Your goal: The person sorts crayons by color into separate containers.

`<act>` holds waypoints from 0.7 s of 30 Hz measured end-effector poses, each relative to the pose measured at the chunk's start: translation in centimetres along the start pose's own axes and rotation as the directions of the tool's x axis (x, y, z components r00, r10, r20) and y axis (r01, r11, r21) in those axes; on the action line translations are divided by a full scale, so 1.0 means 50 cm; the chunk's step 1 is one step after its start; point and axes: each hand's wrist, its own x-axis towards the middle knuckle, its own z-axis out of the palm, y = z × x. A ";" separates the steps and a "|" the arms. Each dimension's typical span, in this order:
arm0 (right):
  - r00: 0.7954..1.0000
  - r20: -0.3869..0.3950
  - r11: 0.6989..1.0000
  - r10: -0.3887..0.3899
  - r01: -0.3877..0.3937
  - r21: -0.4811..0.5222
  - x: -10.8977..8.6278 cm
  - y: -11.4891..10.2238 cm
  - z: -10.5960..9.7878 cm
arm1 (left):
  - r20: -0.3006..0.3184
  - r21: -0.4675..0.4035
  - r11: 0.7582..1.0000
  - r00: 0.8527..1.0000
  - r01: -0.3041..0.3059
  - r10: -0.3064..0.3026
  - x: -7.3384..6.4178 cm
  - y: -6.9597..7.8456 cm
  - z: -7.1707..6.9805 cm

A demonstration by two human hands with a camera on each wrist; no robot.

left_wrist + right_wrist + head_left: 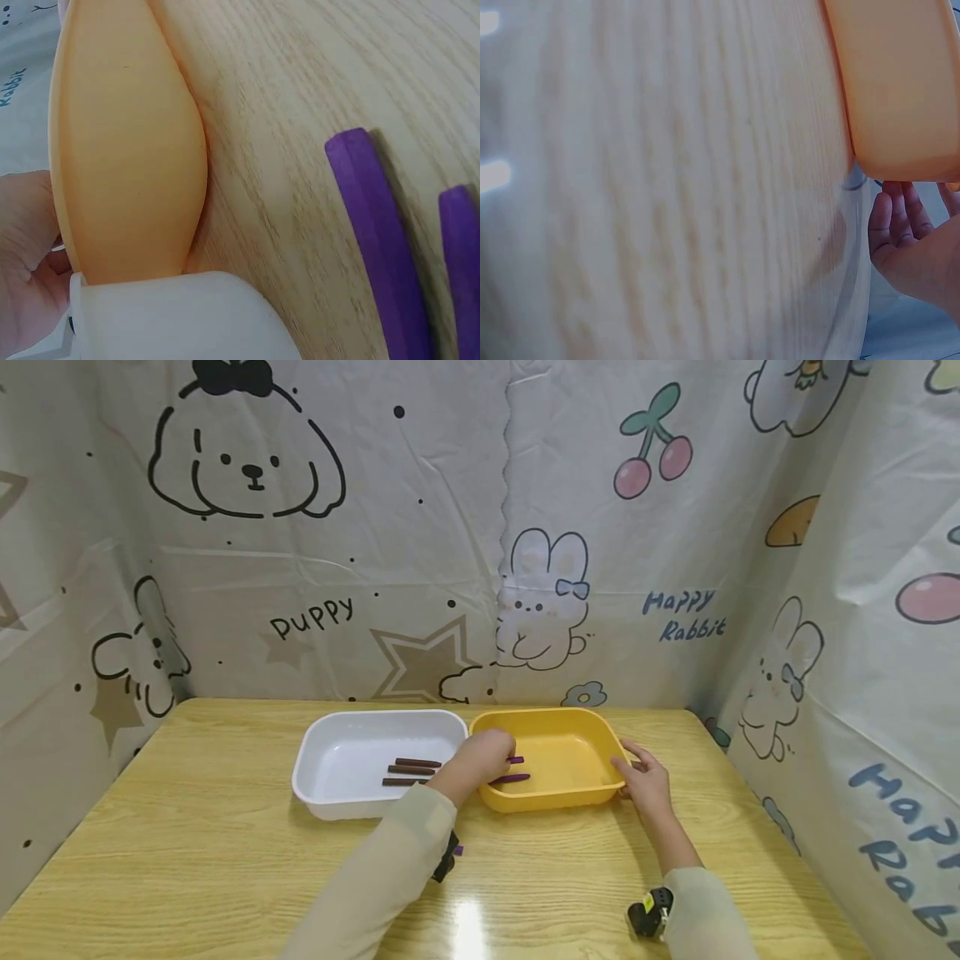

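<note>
My left hand [483,757] reaches over the left end of a yellow tray [573,797], fingers curled downward. From under those fingers juts a purple stick [516,760], which they appear to pinch; most of it is hidden. Another purple stick [513,777] lies in the tray just below the hand. At the tray's right end, my right hand [647,779] grips the rim, thumb over the edge and fingers outside. The right wrist view has the fingers [901,217] against the tray's end wall [907,142].
A white tray [330,810] adjoins the yellow one on the left and holds several brown sticks [411,770]. Two faceted purple sticks [375,225] lie on the wooden table [187,860] in front of the trays. A printed cloth [420,552] hangs behind and at both sides.
</note>
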 end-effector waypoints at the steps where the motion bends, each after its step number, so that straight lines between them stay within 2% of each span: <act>1: 1.000 0.000 1.000 0.001 -0.001 0.000 0.000 0.000 0.000 | -0.005 0.015 1.000 1.000 -0.003 0.003 0.001 0.000 0.002; 11: 1.000 -0.003 1.000 0.015 -0.015 0.001 0.002 0.002 -0.001 | 0.007 0.075 0.997 1.000 0.010 -0.011 0.008 0.008 0.018; 18: 1.000 0.000 1.000 0.005 -0.005 0.004 0.001 0.001 0.000 | 0.025 0.070 0.997 0.999 0.029 -0.031 0.008 0.008 0.017; 21: 1.000 -0.002 1.000 0.004 -0.004 0.000 0.000 0.001 -0.001 | 0.029 0.060 0.998 1.000 0.010 -0.012 0.008 0.008 0.015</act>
